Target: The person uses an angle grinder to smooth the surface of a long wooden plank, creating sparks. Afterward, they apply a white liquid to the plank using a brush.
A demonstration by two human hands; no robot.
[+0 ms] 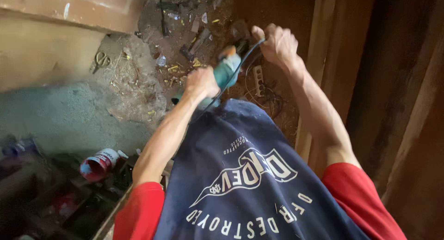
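1. My left hand (201, 83) is wrapped around the rear body of a teal power tool (226, 71), probably an angle grinder; fingers clamped shut on the plastic housing.
2. My right hand (277, 43) is fisted at the tool's front end, on what looks like a side handle or the head. I cannot tell which, since motion blur hides the contact. Fingers curled together.
3. The black cord (222, 90) loops from near the right hand back under the left wrist.
4. Key relation: the tool's long axis runs from the left hand up and away toward the right hand. The working end lies just beyond the right hand, so that hand is nearer to it.
5. Tall wooden boards (323, 60), smooth and reddish, stand just to the right.
6. The dirt floor (138, 87) is rough and littered: scissors (101, 60), a hammer (196, 43), a white power strip (258, 78), and a tipped red and white can (99, 164) at lower left.
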